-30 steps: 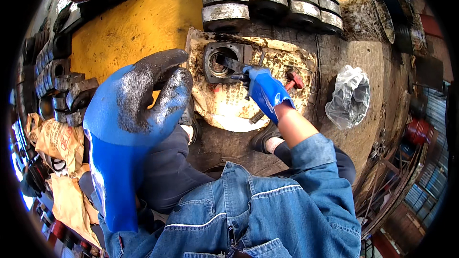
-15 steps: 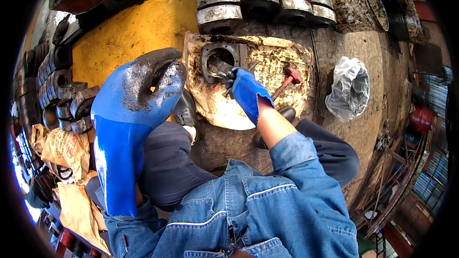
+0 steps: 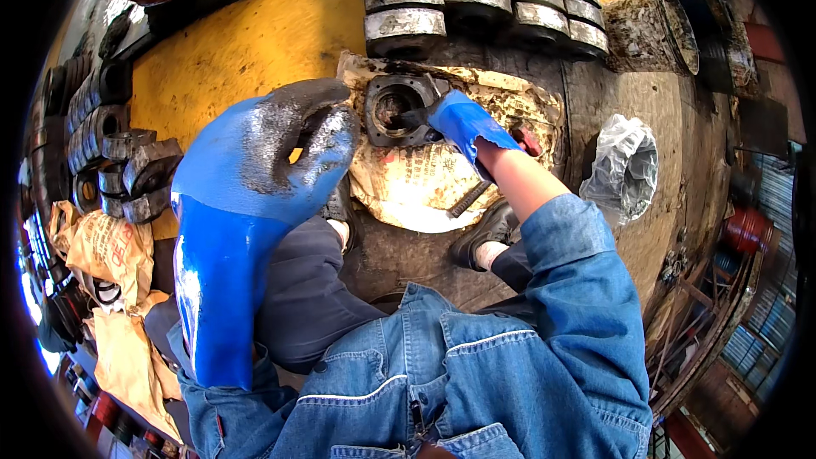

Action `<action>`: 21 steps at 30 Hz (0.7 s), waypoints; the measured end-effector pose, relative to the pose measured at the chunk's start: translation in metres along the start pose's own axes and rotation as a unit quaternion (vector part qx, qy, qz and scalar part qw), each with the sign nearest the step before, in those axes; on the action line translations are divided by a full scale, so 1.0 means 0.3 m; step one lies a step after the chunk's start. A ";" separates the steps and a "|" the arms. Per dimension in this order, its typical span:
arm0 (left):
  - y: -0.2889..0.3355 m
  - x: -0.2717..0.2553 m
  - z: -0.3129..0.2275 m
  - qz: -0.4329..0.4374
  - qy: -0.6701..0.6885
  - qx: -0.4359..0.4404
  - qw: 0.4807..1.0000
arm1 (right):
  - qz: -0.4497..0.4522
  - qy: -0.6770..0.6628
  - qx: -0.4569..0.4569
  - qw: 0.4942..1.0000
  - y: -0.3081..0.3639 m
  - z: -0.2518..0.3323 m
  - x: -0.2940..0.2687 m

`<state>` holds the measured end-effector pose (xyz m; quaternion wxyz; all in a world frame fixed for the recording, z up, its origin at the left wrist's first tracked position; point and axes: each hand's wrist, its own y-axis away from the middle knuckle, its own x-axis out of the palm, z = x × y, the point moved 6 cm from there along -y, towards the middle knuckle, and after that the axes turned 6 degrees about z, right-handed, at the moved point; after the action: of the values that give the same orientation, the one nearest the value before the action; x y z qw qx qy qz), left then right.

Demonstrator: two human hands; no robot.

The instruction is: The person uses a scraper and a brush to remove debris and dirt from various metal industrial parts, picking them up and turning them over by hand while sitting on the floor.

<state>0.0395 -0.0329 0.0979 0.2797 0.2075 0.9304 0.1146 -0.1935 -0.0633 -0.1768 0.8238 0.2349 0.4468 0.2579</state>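
1. A worker's gloved right hand (image 3: 469,126) reaches to the hole of a dark metal block (image 3: 373,109). The block sits near the far-left corner of a stained sheet (image 3: 408,197). I cannot tell whether the fingers grip a tool or only touch.
2. The left hand (image 3: 270,146) hangs apart, left of the sheet, loosely curled, nothing visible in it.
3. The block could skid, in my judgement: no left hand steadies it, and the sheet looks greasy.
4. Slick fingers might slip and scrape knuckles on the hole's rim; a shoe (image 3: 486,234) by the near edge could drag the sheet.
5. Textures contrast: squarish, blackened metal with a round hole; creased cream sheet, blotched brown; smooth blue gloves with smeared black palms.
6. Beyond the far edge stand scuffed, drum-shaped metal rollers (image 3: 405,23); off the right edge, a crumpled clear bag (image 3: 623,172).
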 end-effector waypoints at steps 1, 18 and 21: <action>0.002 -0.001 -0.003 -0.001 -0.005 -0.003 1.000 | -0.004 0.009 -0.011 1.000 -0.008 -0.011 -0.004; 0.072 -0.066 -0.118 -0.125 -0.155 0.072 0.977 | 0.233 0.492 -0.059 0.836 -0.114 0.179 -0.049; 0.035 -0.040 -0.093 -0.098 -0.130 0.082 0.983 | 0.230 0.532 -0.067 0.812 -0.075 0.158 -0.100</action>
<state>0.0362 -0.0317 0.1297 0.3907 0.1503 0.9080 -0.0180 -0.1620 -0.1068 -0.1489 0.3881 0.1012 0.7298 0.5537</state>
